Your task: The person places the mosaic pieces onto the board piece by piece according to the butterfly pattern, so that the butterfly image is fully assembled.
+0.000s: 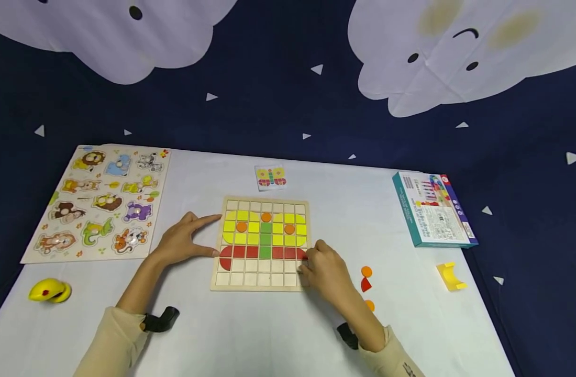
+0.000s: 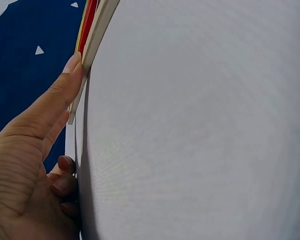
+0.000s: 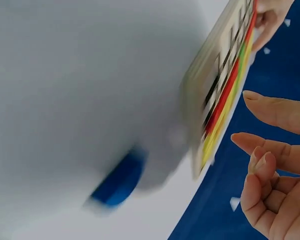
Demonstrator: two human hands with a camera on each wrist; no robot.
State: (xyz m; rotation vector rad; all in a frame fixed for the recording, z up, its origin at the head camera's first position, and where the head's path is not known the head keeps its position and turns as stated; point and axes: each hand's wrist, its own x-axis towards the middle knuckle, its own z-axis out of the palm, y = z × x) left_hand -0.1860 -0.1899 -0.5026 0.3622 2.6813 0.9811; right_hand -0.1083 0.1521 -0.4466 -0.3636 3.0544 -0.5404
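Observation:
A wooden grid board (image 1: pixel 259 288) lies on the white table, bearing a mosaic of yellow tiles (image 1: pixel 253 240), orange discs (image 1: pixel 266 217), a green column (image 1: pixel 265 239) and a row of red tiles (image 1: pixel 277 253). Another red quarter piece (image 1: pixel 225 264) sits under that row's left end. With thumb and index finger spread, my left hand (image 1: pixel 183 242) touches the board's left edge. My right hand (image 1: pixel 327 269) is at the right edge, beside the red row's end. In the right wrist view, its thumb and index finger stand apart with nothing visible between them; the other fingers are bent.
Above the board lies a pattern card (image 1: pixel 270 178). Orange discs (image 1: pixel 366 271) and a red piece (image 1: pixel 365 285) lie to the right. Around them are an animal puzzle (image 1: pixel 95 225), a yellow toy (image 1: pixel 47 289), a box (image 1: pixel 434 209) and a yellow curved block (image 1: pixel 450 276).

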